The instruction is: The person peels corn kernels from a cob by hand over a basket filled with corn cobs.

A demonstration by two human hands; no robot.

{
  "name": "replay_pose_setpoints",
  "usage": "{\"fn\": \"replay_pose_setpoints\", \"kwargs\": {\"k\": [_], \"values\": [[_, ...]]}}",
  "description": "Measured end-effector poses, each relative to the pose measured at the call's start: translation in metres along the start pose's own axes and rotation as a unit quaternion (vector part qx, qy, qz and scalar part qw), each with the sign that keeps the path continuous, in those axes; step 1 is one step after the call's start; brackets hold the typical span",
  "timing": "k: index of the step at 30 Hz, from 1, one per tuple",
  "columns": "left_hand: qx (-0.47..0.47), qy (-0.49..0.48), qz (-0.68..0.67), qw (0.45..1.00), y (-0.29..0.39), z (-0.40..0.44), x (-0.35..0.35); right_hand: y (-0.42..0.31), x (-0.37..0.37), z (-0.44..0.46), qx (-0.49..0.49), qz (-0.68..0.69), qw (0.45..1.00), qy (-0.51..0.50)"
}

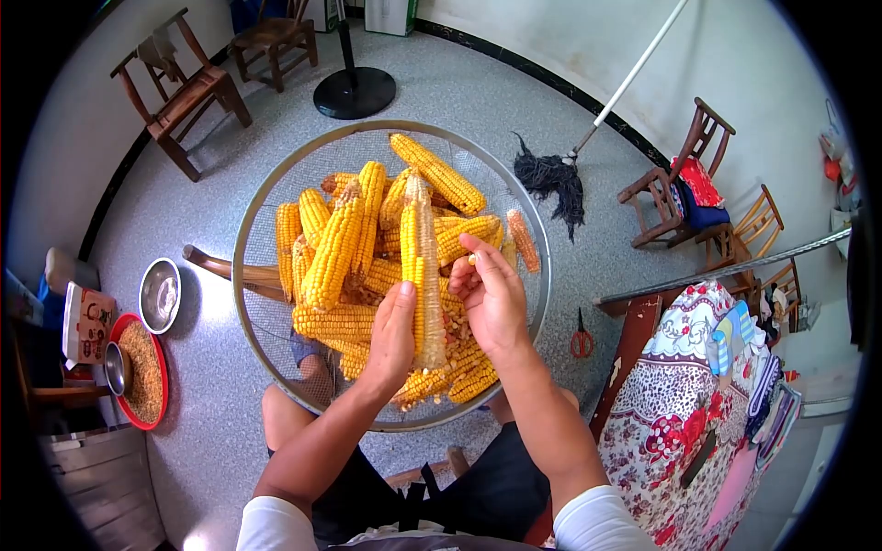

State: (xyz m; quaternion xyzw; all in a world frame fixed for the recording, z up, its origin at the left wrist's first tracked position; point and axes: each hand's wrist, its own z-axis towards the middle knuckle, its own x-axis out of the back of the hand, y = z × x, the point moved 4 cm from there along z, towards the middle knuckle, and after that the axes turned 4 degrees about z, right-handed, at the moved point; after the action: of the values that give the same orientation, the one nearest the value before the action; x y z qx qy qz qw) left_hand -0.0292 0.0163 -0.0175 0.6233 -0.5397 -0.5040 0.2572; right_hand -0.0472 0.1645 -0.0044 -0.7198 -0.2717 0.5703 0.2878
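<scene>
A partly shelled corn cob [420, 275] stands nearly upright in view, with yellow kernels on its left side and bare pale rows on its right. My left hand [393, 332] holds its lower part, thumb along the cob's side. Just right of the cob, my right hand [494, 298] is raised with its fingers curled and a yellow kernel at the fingertips. Beneath both hands, a round wire-mesh sieve [265, 174] holds several whole yellow cobs [335, 248] and loose kernels [457, 340]. A bare reddish cob [523, 241] lies at the sieve's right side.
A metal bowl [160, 295] and a red basin [153, 418] of grain sit at the left. Chairs [188, 87], a black stand base [355, 93] and a mop [554, 182] are beyond. Scissors [582, 342] lie right, near a bed with floral cloth [643, 422].
</scene>
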Motion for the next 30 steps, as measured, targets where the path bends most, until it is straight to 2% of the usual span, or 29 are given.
{"fn": "replay_pose_setpoints", "kwargs": {"k": [5, 11, 13, 14, 17, 20, 22, 26, 28, 30], "values": [[-0.001, -0.002, -0.028, 1.000, 0.001, 0.000, -0.002, -0.008, -0.011, -0.002, 0.003, -0.010, 1.000, -0.008], [-0.010, -0.011, -0.011, 1.000, 0.003, 0.000, -0.002, -0.014, -0.018, -0.002, 0.044, -0.047, 0.996, -0.064], [-0.040, -0.001, 0.017, 0.999, 0.003, -0.001, 0.000, -0.010, -0.012, 0.002, 0.084, -0.119, 0.987, -0.073], [-0.053, -0.013, 0.030, 0.998, 0.002, 0.000, 0.003, -0.007, -0.006, -0.001, 0.075, -0.117, 0.988, -0.062], [-0.058, 0.042, 0.032, 0.997, 0.002, 0.004, 0.006, -0.014, -0.012, 0.003, 0.090, -0.178, 0.980, -0.024], [-0.111, 0.062, 0.024, 0.992, 0.000, 0.013, 0.016, -0.015, -0.016, 0.001, 0.038, -0.176, 0.983, -0.023], [-0.135, 0.036, 0.068, 0.988, 0.008, 0.010, 0.013, -0.012, -0.013, 0.002, 0.032, -0.185, 0.982, -0.017], [-0.091, 0.035, 0.068, 0.993, 0.014, 0.000, 0.004, -0.003, -0.016, 0.005, 0.057, -0.203, 0.978, -0.001], [-0.035, -0.001, 0.011, 0.999, 0.016, -0.006, -0.004, 0.001, -0.024, 0.006, 0.064, -0.197, 0.978, -0.018], [-0.057, -0.016, 0.002, 0.998, 0.011, -0.004, -0.006, 0.004, -0.034, 0.003, 0.055, -0.139, 0.988, -0.048]]}}
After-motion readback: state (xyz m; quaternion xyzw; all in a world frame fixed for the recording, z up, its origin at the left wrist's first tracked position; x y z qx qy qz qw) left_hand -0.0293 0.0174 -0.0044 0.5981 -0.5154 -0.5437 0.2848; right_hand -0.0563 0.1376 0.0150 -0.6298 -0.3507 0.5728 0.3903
